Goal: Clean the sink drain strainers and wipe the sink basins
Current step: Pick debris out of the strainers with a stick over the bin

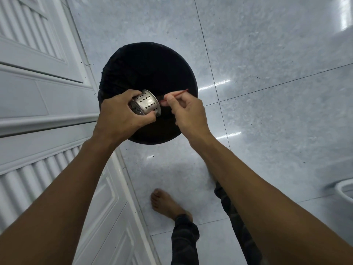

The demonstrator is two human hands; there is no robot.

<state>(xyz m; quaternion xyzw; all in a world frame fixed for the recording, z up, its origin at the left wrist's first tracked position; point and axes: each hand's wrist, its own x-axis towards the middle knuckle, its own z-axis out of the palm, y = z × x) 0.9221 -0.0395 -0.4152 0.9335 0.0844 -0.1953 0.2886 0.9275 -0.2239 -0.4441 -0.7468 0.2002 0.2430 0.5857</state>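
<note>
I stand over a round black-lined trash bin (150, 69) on the floor. My left hand (118, 115) grips a perforated steel sink strainer basket (146, 104), tipped on its side above the bin with its mouth facing right. My right hand (188, 111) pinches a thin red stick (176, 94) between thumb and fingers. The stick's near end points into the strainer's mouth; its far end sticks out to the upper right. No sink is in view.
White panelled cabinet doors (38, 83) run along the left, close to the bin. Glossy grey floor tiles (267, 73) spread to the right. My bare foot (166, 203) and dark trouser legs are below. A white rounded fixture edge (343, 190) shows at right.
</note>
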